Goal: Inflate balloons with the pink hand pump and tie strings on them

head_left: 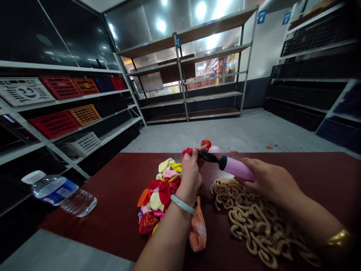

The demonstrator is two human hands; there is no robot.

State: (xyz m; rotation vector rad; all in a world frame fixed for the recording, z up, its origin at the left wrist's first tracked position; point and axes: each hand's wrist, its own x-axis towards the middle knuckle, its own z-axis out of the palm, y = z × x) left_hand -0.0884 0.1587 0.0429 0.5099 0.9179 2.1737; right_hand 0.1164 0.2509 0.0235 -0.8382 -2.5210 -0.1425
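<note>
Shelves point(213, 112) stood beyond a dark-red table point(113, 195). Near its far edge, the left hand point(192, 165), fingers clamped, held a red balloon point(186, 151) at the black nozzle point(209, 157) of a pink pump point(239, 169); the right hand point(263, 177) wrapped it. Likely light and stretchy, the balloon suited pinching at its neck.

Coloured crates point(55, 124) sit on shelves point(120, 129) beyond a water bottle point(63, 192).

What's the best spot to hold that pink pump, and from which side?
Probably around the barrel of the pink pump, coming from the right, where the right hand holds it. That stretch looks long and rounded, so fingers can curl round it, while the slimmer black nozzle points left, toward the left hand, and is better kept free there.
</note>
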